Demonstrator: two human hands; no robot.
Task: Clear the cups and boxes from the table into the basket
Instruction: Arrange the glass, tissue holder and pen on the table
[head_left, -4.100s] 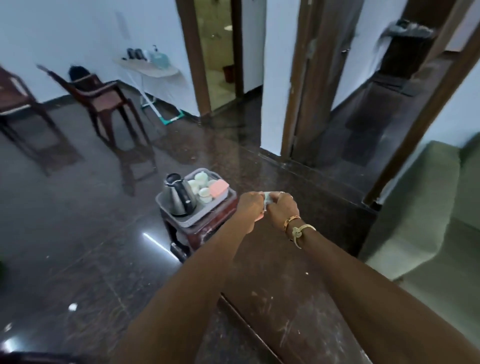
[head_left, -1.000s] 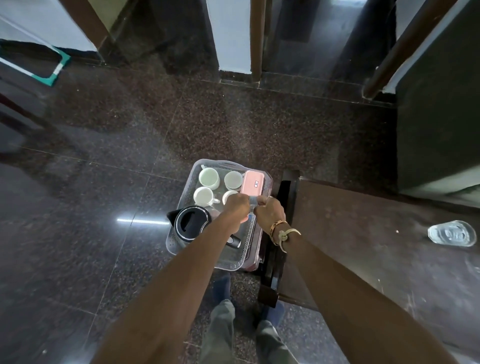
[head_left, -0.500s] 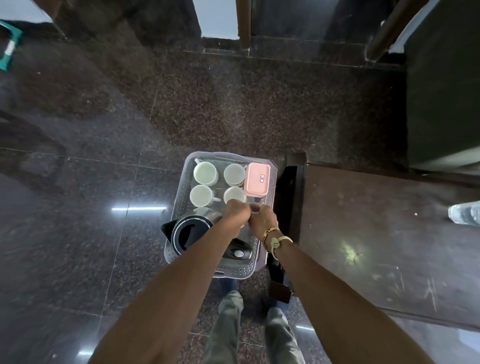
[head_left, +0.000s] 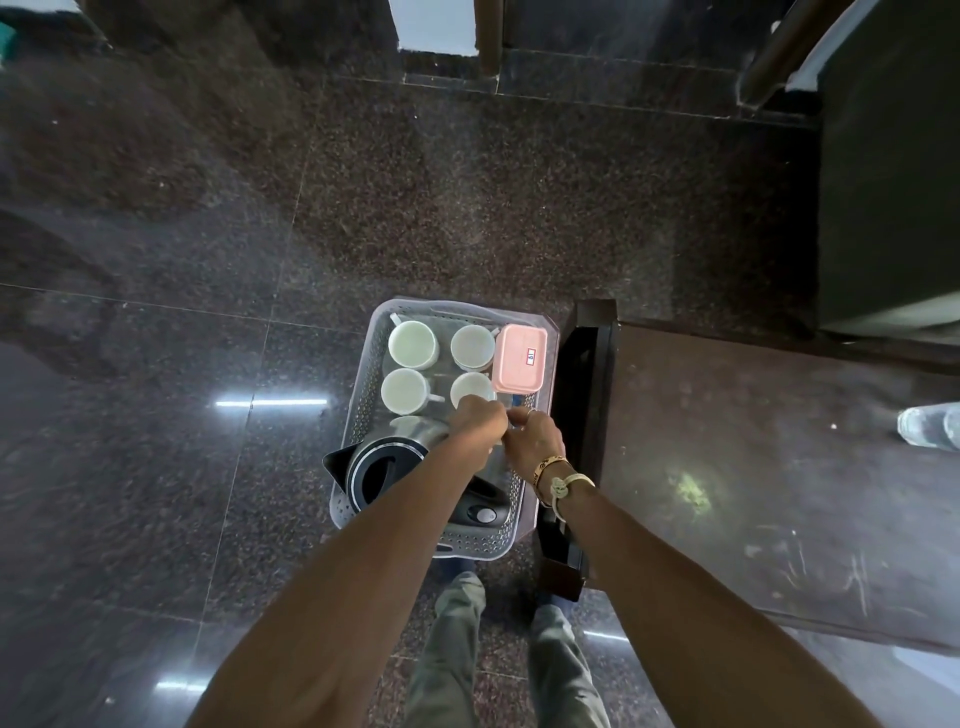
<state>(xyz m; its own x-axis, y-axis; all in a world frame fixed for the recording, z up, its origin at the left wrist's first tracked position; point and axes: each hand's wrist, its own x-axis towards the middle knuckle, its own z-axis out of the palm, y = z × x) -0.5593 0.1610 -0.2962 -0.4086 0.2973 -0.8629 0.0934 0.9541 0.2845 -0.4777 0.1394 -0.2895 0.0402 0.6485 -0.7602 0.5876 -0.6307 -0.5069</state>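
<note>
Cups (head_left: 413, 344) sit at 11 o'clock in the basket (head_left: 363, 410), pink box (head_left: 521, 357) at 1, packed close, likely to save room. My left hand (head_left: 478, 423) and right hand (head_left: 535, 441) meet curled over the middle; I cannot tell what they grip. Table (head_left: 753, 467) lies at 3.

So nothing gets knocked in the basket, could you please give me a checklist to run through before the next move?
1. Left hand and right hand over the basket: ok.
2. What the small item pinched between the fingers is: cannot tell.
3. Free spot beneath the hands: cannot tell, covered.
4. Four cups upright: ok.
5. Pink box flat by the basket's right wall: ok.
6. Table cleared: not ok, a clear object lies on it.
</note>
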